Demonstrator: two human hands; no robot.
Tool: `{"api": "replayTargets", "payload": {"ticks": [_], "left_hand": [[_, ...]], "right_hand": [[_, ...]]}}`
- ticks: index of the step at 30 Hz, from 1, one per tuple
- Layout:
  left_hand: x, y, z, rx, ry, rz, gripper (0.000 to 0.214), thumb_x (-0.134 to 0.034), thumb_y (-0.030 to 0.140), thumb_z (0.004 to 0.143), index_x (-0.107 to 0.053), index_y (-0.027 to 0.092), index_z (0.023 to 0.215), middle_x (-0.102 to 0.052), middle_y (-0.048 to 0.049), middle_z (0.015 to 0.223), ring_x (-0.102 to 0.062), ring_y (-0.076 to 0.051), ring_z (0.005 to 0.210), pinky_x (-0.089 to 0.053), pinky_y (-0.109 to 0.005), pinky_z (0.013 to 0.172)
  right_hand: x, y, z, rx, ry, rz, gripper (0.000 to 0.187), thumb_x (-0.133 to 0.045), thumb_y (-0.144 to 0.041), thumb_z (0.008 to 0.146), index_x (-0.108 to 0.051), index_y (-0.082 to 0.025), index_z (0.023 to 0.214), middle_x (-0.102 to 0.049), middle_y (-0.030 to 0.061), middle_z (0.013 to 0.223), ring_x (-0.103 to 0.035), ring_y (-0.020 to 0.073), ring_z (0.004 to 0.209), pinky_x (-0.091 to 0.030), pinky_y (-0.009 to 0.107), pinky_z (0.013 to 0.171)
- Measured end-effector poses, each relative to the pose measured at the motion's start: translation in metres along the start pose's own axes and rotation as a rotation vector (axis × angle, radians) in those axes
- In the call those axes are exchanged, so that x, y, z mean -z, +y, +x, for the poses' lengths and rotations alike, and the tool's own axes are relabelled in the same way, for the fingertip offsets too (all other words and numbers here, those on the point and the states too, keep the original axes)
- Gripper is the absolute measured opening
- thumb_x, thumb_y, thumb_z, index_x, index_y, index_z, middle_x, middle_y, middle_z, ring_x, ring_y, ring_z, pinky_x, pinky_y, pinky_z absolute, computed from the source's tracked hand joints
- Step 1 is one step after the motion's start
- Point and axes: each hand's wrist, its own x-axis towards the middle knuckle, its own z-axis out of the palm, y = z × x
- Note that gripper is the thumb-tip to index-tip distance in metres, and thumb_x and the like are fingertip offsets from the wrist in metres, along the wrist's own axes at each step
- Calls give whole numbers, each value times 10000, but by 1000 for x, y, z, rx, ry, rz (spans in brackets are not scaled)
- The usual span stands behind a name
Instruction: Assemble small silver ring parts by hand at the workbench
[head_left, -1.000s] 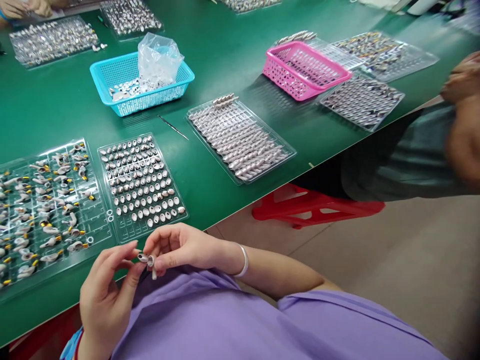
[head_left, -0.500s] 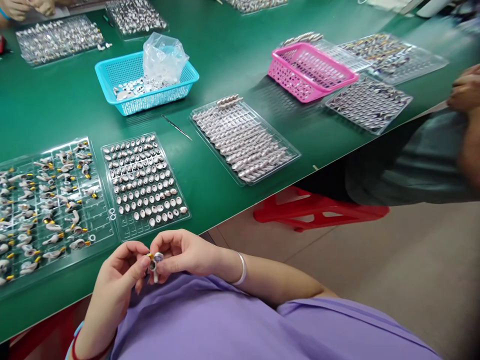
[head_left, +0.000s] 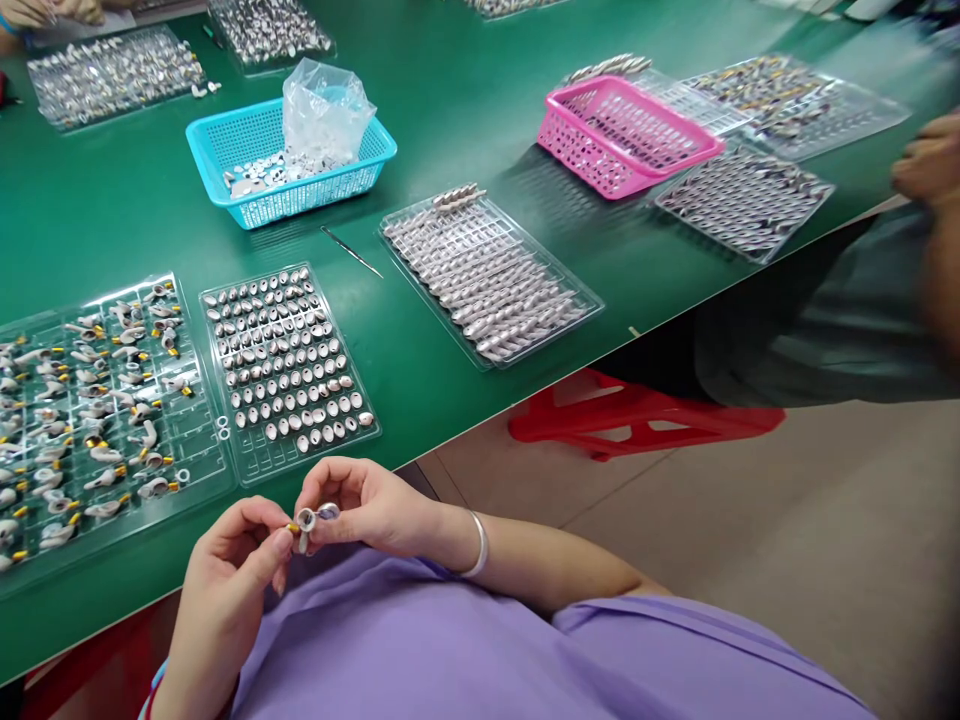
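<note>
Left hand [head_left: 229,575] and right hand [head_left: 371,510] of mine pinch close together beside the edge of the green table [head_left: 427,385], near a large clear tray [head_left: 196,430] of yellow-tipped parts [head_left: 106,478] and a smaller clear tray [head_left: 259,456] of oval caps [head_left: 328,434]. Between my fingertips is one white earbud shell [head_left: 306,520], the right hand pinching it with a silvery cap [head_left: 328,511] alongside, the left at its yellow tip [head_left: 292,527].
</note>
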Motion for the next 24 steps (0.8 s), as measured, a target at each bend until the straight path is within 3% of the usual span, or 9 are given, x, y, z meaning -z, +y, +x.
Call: {"api": "replayTargets", "payload": {"ticks": [5,24], "left_hand": [[-3,-2,-3,73,7,-94,219,-864,294,598,-696,170,666,-580,19,689,-477,-62,513,-384,-148,426],[-10,-10,-5,-33,84,-34,230,-862,324,627,-690,189,700,-610,40,642,-493,-59,506,-416,-141,455]], "right_hand": [[-2,-2,-2,13,37,-13,393,-906,-259,558,-643,-134,821,-708,-17,764,-673,78,698,-541,212,721],[-3,-2,-5,47,68,-135,337,-865,-301,619,-654,-130,818,-684,-14,745,-628,69,660,-492,196,648]]}}
